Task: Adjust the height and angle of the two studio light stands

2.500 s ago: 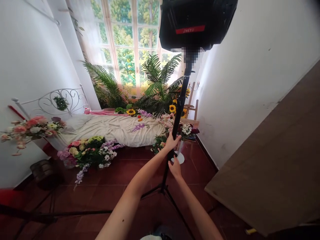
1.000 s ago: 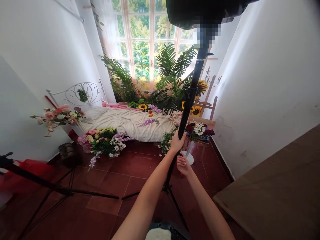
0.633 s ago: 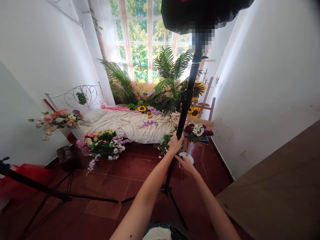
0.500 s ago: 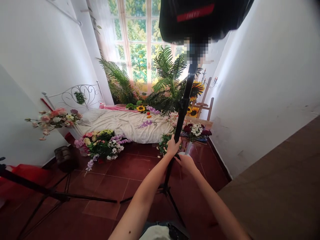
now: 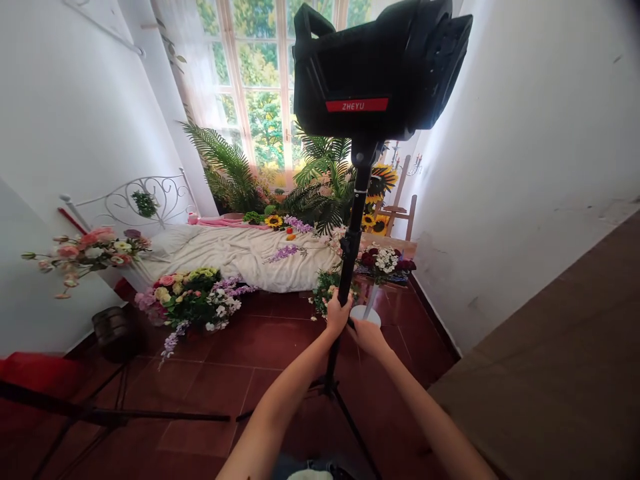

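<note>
A black light stand [image 5: 357,207] rises in front of me. A boxy black studio light [image 5: 360,73] with a red "ZHEYU" label sits on top of it. My left hand [image 5: 339,312] is wrapped round the pole, well below the light. Just beneath and to the right, my right hand [image 5: 370,337] is closed at a dark fitting on the same pole, its fingertips partly hidden. The stand's spread legs [image 5: 350,420] rest on the red tiled floor.
Beyond the stand is a white metal bed [image 5: 240,253] with flower bunches [image 5: 195,297] along its side. Another black stand [image 5: 100,417] lies low on the left. A wooden easel [image 5: 400,207] and a white-based support [image 5: 367,317] are at right, near the wall.
The studio light has come down and is now wholly in view. My view has shifted slightly to the right. Both hands keep their hold on the stand.
</note>
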{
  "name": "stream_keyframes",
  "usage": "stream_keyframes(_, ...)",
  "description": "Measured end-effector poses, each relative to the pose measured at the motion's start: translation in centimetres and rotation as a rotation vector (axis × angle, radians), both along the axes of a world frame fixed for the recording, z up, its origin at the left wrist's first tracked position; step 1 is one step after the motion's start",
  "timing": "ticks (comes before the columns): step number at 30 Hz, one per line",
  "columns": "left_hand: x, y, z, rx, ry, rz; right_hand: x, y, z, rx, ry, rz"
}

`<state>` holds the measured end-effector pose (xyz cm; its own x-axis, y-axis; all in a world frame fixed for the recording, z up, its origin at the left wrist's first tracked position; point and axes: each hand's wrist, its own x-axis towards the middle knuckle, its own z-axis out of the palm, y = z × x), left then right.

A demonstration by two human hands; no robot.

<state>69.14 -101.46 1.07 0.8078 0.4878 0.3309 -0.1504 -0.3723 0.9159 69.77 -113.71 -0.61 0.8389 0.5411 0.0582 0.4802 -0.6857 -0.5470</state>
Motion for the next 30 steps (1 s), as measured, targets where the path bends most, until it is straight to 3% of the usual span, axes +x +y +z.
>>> stream_keyframes(8,-0.3,0.1,-0.6,-0.03,0.026,-0.012,0.2,0.1,-0.3,-0.036,-0.055,0.072)
stream_keyframes(19,0.0,0.2,-0.9,-0.021,0.014,0.02,0.0,0.3,-0.4,-0.05,-0.053,0.06)
stream_keyframes(25,0.1,0.2,-1.0,-0.005,-0.017,0.009,-1.0,0.6,-0.6,0.079,-0.007,-0.119)
stream_keyframes(27,0.1,0.1,-1.0,-0.007,-0.025,0.006,-1.2,0.4,-0.7,0.115,0.042,-0.15)
stream_keyframes(30,0.0,0.1,-0.9,-0.021,-0.004,0.017,-1.3,-0.1,-0.8,0.235,0.34,-0.012)
